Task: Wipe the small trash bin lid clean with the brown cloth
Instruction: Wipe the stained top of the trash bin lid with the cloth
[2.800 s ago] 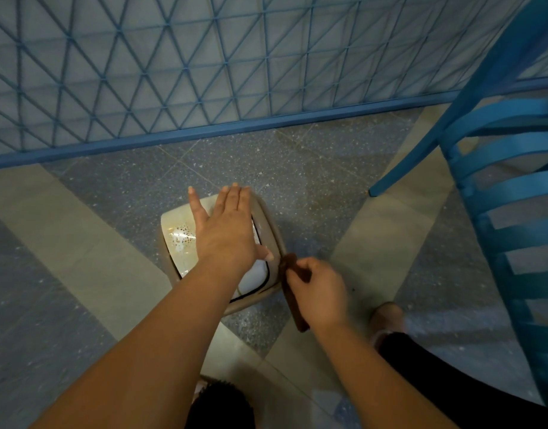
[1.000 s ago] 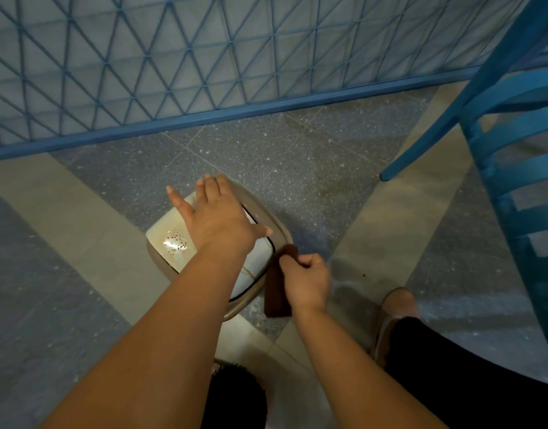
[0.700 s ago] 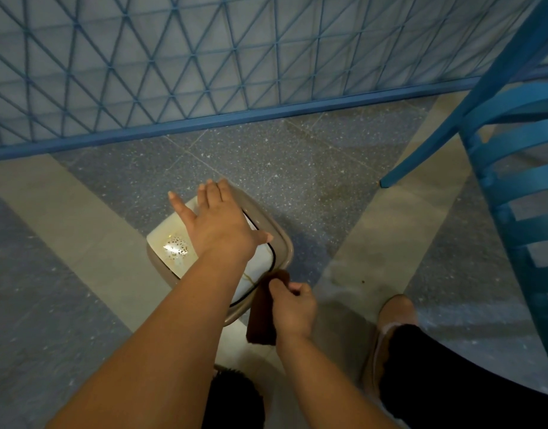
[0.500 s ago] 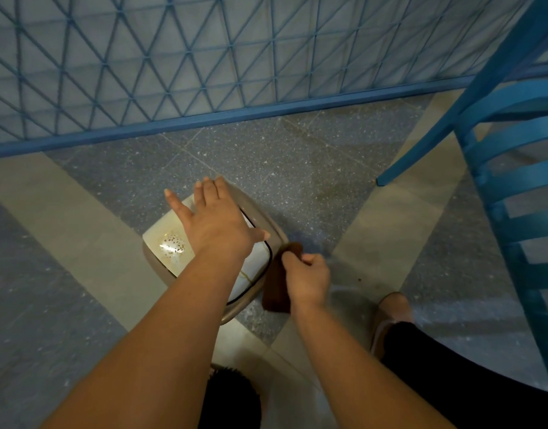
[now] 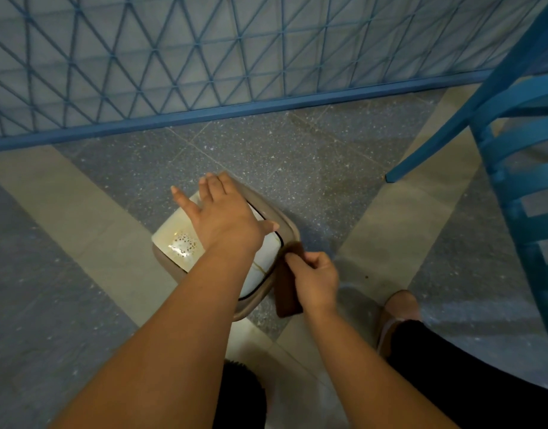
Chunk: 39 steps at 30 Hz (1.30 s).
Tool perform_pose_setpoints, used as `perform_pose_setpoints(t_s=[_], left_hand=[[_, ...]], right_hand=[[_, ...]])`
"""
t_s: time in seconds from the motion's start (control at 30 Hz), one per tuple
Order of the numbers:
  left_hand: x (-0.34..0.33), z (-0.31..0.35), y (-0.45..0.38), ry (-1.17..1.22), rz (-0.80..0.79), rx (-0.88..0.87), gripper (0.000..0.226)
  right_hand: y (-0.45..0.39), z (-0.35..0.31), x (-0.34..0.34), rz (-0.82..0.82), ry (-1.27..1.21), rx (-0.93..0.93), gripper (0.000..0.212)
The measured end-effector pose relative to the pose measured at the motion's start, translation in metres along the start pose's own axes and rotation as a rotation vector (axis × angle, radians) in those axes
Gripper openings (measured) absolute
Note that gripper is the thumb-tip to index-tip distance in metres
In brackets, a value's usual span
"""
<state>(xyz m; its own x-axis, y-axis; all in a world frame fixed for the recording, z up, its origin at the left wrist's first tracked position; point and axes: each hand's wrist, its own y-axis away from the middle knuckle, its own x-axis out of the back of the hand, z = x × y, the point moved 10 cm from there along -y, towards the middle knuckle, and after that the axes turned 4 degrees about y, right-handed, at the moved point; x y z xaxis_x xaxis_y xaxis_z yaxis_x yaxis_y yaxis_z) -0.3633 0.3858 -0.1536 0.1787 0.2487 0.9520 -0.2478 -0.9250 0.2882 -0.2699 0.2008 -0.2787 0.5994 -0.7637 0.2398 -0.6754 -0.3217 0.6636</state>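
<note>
A small beige trash bin stands on the floor, its cream lid (image 5: 176,239) bearing a gold speckled mark and a dark line round its edge. My left hand (image 5: 224,212) lies flat on the lid with straight fingers reaching to the far rim. My right hand (image 5: 316,277) grips a folded brown cloth (image 5: 286,292) and holds it against the lid's near right edge. The cloth hangs down the bin's right side. My left forearm hides the lid's near part.
A blue slatted chair (image 5: 520,187) stands at the right, one leg on the floor near the bin. A blue triangular-mesh fence (image 5: 204,57) with a base rail runs along the back. My shoe (image 5: 396,311) and dark trouser leg are at the lower right.
My right hand has slid the cloth back and forth along the lid's right edge, down toward me and then up again. My left hand has stayed flat on the lid.
</note>
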Motion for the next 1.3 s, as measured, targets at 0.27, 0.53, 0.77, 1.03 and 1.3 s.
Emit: perform_pose_setpoints(t_s=[0.27,0.53,0.77,1.03,1.3], left_hand=[[0.0,0.001,0.001,0.002,-0.024,0.032,0.122],[-0.002,0.0,0.0,0.01,-0.031,0.037,0.123],[-0.002,0.001,-0.001,0.01,-0.032,0.026,0.124],[-0.001,-0.004,-0.001,0.026,-0.057,-0.015,0.104],[0.002,-0.013,-0.01,0.128,-0.178,-0.018,0.056]], right_hand=[[-0.029,-0.018,0.024,0.179,-0.187,0.068,0.015],[0.037,0.02,-0.015,-0.059,-0.007,0.006,0.02],[-0.017,-0.031,0.006,0.093,-0.027,0.1,0.009],[-0.002,-0.024,0.012,0.042,0.162,0.198,0.011],[0.032,-0.123,-0.032,0.001,0.312,0.535,0.021]])
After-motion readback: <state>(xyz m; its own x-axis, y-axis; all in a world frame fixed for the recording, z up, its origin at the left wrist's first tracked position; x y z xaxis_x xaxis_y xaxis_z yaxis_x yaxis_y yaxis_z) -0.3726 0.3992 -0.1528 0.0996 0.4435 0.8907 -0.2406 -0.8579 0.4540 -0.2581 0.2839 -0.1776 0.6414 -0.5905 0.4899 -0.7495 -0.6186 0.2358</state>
